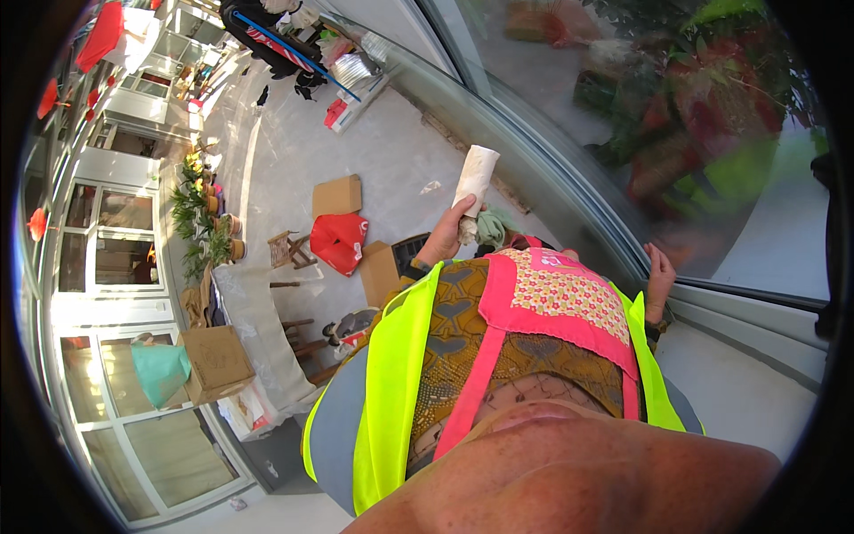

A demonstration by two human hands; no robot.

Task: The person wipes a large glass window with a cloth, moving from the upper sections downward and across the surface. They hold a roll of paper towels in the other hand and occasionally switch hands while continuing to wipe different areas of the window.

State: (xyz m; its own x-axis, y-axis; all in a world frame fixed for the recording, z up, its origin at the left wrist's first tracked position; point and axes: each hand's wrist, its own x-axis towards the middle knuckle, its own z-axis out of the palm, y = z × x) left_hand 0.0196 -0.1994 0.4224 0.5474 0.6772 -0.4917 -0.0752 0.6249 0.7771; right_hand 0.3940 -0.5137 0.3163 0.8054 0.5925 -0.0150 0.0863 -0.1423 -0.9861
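My left hand [442, 233] is closed round the lower end of a white roll [478, 178] that looks like rolled paper. Beside the roll's lower end, by my fingers, is a crumpled pale green cloth [492, 229]; whether I grip it too I cannot tell. Over on the right, my right hand [660, 271] has its fingers bent at the edge of the sliding glass door's frame [642, 261]. Behind the door's glass [614, 133] show green leaves and red shapes, partly blurred.
On the grey floor [294, 160] lie a red bag [338, 242] and cardboard boxes [337, 195]. A small wooden stool [290, 250] stands near them. Farther left are a covered table [258, 329], a large carton [216, 363] and potted plants [200, 214]. A dark heap [267, 40] sits at the back.
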